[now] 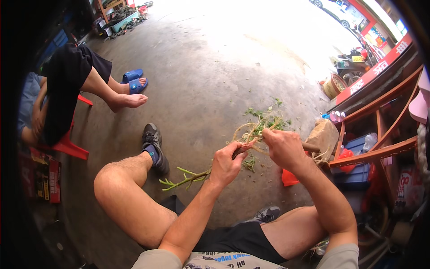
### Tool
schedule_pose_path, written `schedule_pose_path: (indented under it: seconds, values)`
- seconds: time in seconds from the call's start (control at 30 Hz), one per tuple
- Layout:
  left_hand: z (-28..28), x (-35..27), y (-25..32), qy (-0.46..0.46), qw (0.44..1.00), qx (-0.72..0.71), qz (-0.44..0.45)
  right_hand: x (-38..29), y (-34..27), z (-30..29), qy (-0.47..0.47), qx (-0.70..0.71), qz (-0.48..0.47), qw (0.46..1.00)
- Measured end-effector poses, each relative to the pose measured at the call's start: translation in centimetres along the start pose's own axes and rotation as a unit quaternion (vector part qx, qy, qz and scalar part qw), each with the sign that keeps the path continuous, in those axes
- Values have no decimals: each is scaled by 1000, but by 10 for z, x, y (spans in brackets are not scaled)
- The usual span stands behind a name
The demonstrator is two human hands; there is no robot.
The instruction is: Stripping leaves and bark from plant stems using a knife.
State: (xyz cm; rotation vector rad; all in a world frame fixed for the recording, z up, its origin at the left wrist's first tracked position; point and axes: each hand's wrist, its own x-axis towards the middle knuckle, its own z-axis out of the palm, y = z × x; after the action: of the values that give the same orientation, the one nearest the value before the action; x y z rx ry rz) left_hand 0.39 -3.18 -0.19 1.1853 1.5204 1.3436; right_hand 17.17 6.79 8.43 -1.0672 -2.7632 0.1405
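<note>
My left hand (pixel 226 164) grips a plant stem (pixel 193 178) whose trimmed green side shoots point down to the left. Pale, stringy roots (pixel 247 129) curl out beyond its fingers. My right hand (pixel 284 148) is closed close beside it, at the root end. A brown rod (pixel 310 147), perhaps a wooden tool handle, sticks out on the right side of that fist; whatever is at its other end is hidden by my fingers. Beneath both hands, torn green leaves (pixel 258 112) and trimmings (pixel 249 163) are scattered over the concrete floor (pixel 195 84).
A seated person's bare foot (pixel 129 101) and blue slippers (pixel 136 82) are at left, by a red plastic stool (pixel 72 148). To the right stand a large stone (pixel 322 136), an orange-brown rack (pixel 373 155) and a red bag (pixel 289 178). A motorcycle (pixel 352 69) is farther off.
</note>
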Motion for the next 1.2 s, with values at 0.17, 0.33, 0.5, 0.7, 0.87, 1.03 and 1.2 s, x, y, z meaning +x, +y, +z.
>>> schedule_pose_path:
  seconds: [0.17, 0.33, 0.5, 0.7, 0.87, 1.03, 1.2]
  values:
    - [4, 0, -2, 3, 999, -9, 35, -2, 0, 2, -24, -16, 15, 999]
    - [1, 0, 0, -13, 1000, 8, -2, -3, 3, 1, -13, 16, -19, 1000]
    - [2, 0, -1, -15, 1000, 18, 10, -2, -2, 2, -27, -1, 3, 1000]
    - [0, 0, 1, -15, 1000, 10, -1, -4, 0, 2, -28, -12, 1, 1000]
    - [2, -1, -1, -12, 999, 8, 32, -2, -5, 1, -14, 0, 9, 1000]
    - [1, 0, -2, -16, 1000, 13, 23, -3, -2, 1, -25, 1, -16, 1000]
    - [2, 0, 0, -12, 999, 17, 32, -2, -3, 2, -2, -9, -2, 1000]
